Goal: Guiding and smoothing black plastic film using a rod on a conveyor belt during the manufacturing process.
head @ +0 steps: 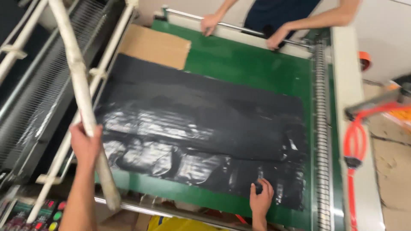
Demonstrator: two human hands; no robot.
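Green table surface [239,64] fills the middle of the frame, with a wide black plastic sheet [201,128] spread flat over it and a brown cardboard piece [154,45] lying at its upper left corner. At lower left the left hand [85,143] has its fingers wrapped around a long white-wrapped bar [79,81] slanting across the sheet's left edge, while at lower centre the right hand [261,197] presses loosely curled fingers onto the sheet's near edge. Across the table, at the top, another person's two hands [244,30] rest on a metal rail [231,26], and an orange cord [353,145] hangs at the right.
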